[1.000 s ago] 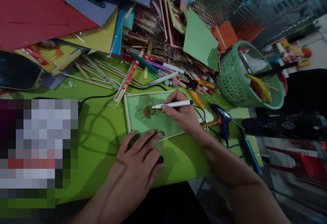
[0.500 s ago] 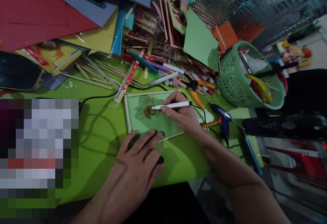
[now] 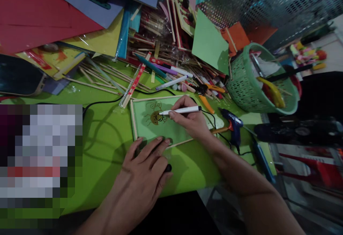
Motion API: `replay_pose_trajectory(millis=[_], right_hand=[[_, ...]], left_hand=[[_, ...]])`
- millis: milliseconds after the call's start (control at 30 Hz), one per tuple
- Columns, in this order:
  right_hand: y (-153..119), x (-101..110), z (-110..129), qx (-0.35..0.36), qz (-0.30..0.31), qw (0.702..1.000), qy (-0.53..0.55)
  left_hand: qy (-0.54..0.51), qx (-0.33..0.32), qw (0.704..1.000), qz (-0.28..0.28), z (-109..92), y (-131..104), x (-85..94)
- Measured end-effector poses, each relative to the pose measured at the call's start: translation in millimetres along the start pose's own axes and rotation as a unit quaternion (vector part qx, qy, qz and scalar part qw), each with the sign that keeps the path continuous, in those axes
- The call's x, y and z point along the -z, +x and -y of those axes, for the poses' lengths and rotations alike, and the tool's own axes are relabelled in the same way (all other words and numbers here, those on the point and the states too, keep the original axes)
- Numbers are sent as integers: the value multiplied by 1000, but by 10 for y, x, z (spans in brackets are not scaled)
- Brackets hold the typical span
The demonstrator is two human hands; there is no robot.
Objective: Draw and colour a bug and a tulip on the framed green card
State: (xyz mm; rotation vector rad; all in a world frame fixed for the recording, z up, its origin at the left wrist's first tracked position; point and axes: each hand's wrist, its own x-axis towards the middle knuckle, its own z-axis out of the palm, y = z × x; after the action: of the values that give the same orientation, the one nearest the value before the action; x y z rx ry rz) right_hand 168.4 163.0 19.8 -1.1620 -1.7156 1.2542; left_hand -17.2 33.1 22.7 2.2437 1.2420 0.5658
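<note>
My right hand point(image 3: 187, 118) is closed around a white marker point(image 3: 184, 110) with a black end. The marker's tip meets a brown and black cartoon drawing point(image 3: 155, 117) on a green card point(image 3: 174, 131) edged with thin wooden sticks. My left hand point(image 3: 147, 167) lies with fingers spread along the card's near edge, fingertips on its lower left border. From between its thumb and forefinger pokes a small black rounded end point(image 3: 168, 168); the rest of that thing is hidden under the hand.
Behind the card lie loose wooden sticks point(image 3: 102, 76), pens point(image 3: 171, 82) and orange-handled pliers point(image 3: 207, 93). A blue glue gun point(image 3: 235, 124) with its cord lies at right, near a green basket point(image 3: 238, 84). Coloured sheets point(image 3: 48, 9) and a phone point(image 3: 20, 74) are at left.
</note>
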Motion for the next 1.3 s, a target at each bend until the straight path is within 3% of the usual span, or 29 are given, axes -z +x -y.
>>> replay_pose_trajectory(millis=[800, 1300], right_hand=[[-12, 17, 1, -12, -21, 1000, 8], [-26, 9, 1, -28, 4, 1000, 13]], left_hand=[[8, -6, 1000, -4, 5, 12, -14], [1, -1, 1000, -4, -4, 4, -1]])
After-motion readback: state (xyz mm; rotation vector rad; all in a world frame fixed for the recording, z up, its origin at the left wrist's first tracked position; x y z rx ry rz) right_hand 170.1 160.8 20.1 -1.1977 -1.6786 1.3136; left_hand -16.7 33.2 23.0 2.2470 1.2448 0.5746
